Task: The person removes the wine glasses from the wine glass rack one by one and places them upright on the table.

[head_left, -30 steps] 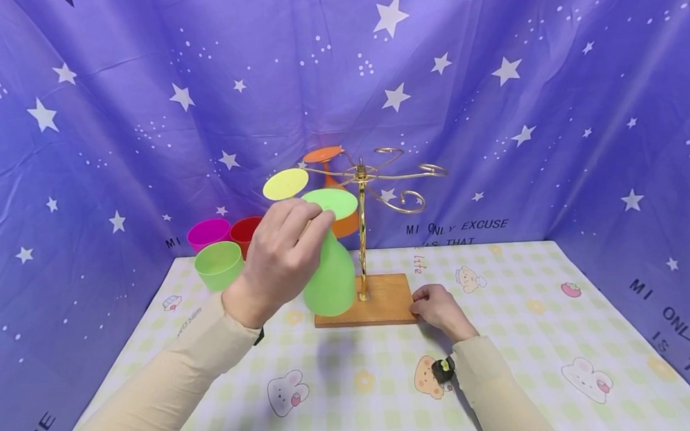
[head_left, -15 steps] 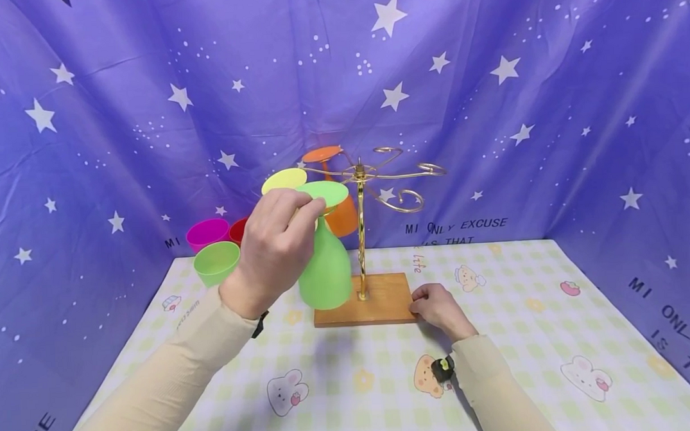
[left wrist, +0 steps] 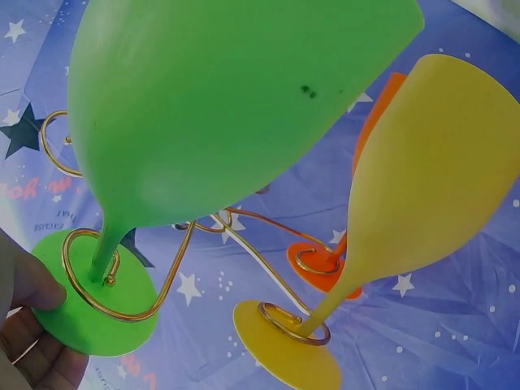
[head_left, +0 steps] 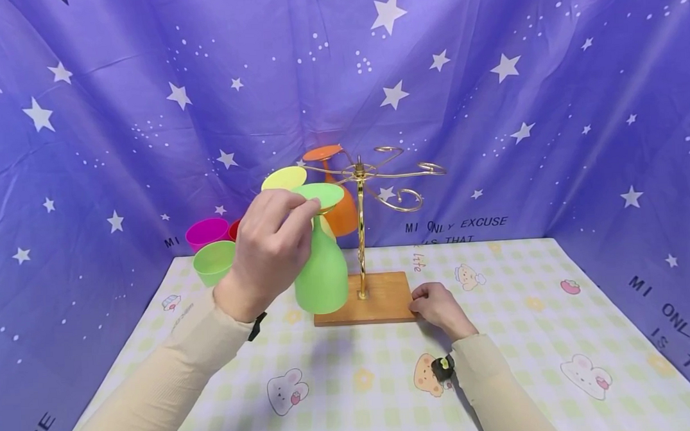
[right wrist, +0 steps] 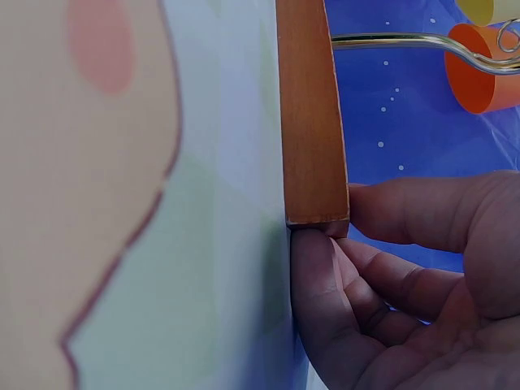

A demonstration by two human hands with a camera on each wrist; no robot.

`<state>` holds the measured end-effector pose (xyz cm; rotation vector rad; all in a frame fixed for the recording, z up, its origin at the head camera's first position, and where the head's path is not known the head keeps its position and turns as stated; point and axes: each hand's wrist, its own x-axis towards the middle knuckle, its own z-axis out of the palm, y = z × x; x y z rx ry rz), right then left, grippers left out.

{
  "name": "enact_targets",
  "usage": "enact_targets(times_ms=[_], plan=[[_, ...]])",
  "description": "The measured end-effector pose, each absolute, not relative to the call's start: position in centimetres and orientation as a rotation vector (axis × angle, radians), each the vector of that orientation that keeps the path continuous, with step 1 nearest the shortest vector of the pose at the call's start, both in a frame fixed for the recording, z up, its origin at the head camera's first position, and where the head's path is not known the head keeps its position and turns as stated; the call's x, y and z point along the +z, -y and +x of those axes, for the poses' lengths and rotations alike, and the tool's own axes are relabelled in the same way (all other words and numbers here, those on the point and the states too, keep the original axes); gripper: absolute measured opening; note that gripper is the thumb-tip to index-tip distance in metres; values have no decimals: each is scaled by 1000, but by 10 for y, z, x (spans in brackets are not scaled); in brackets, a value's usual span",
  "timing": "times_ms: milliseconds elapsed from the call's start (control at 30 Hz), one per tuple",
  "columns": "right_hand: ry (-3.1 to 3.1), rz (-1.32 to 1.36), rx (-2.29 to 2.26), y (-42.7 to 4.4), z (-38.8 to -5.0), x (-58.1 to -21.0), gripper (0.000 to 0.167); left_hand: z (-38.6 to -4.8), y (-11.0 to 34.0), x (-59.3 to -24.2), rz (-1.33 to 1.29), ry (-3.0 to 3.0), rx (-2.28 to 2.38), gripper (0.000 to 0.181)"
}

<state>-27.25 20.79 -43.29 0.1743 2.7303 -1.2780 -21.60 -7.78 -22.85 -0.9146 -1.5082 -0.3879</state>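
Upside down at the front left of the gold rack (head_left: 361, 240) is a green goblet (head_left: 321, 274). My left hand (head_left: 271, 244) pinches its foot; in the left wrist view the goblet's stem lies inside a gold wire loop (left wrist: 110, 313), with the foot (left wrist: 122, 333) on the loop's outer side. A yellow goblet (left wrist: 431, 179) and an orange goblet (head_left: 341, 214) hang from other loops. My right hand (head_left: 441, 308) grips the right end of the wooden base (head_left: 383, 297), thumb and fingers around its corner in the right wrist view.
Behind my left hand stand a magenta cup (head_left: 208, 234), a green cup (head_left: 213, 263) and a red cup (head_left: 234, 230), partly hidden. Bare wire loops (head_left: 408, 201) extend to the rack's right. A starry curtain (head_left: 491, 119) surrounds the checked tablecloth (head_left: 502, 363).
My left hand and the green goblet have moved slightly left, and the foot has risen a little. My right hand has stayed on the base.
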Motion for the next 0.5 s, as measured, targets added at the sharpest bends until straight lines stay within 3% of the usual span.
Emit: enact_targets(times_ms=[500], plan=[[-2749, 163, -1241, -209, -273, -434, 16, -217, 84, -227, -856, 1524, -404, 20]])
